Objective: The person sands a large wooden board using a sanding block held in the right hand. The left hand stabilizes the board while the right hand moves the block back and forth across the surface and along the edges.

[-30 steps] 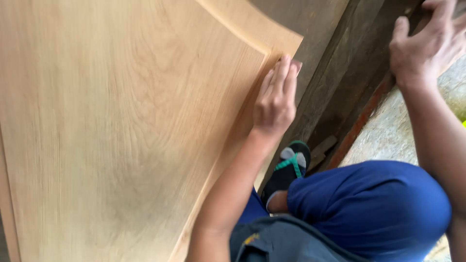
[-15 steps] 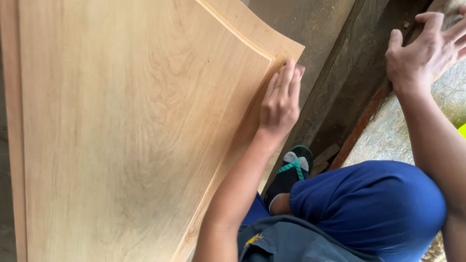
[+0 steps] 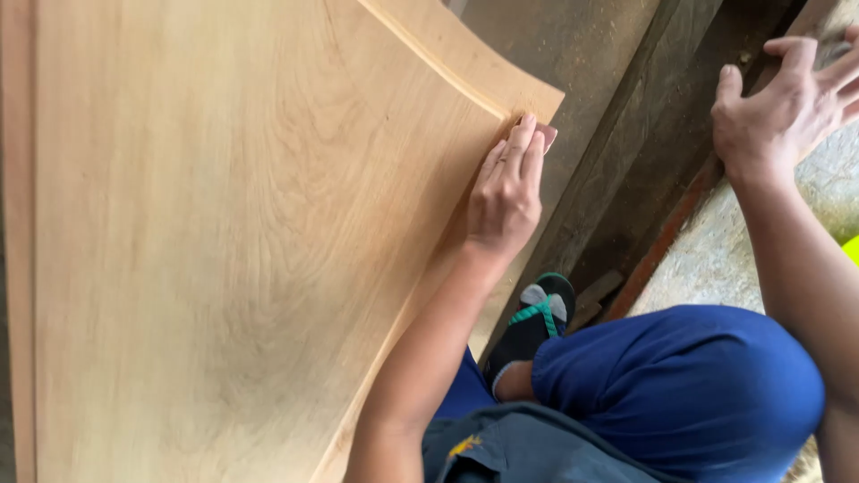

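1. Blue trousers (image 3: 680,385) and a grey garment (image 3: 528,447) fill the near right; a black sandal with green straps (image 3: 537,313) sits just beyond, on the floor.
2. My left hand (image 3: 508,192) has slid back down a little along the groove near the corner of the pale wooden panel (image 3: 224,241) since half a second ago. Fingers together, flat, pressing what looks like a small pad; I cannot tell what exactly.
3. My right hand (image 3: 787,98) stays far right, fingers spread apart, resting by a dark timber beam (image 3: 617,152).
4. Beyond, a dusty concrete floor (image 3: 716,250).
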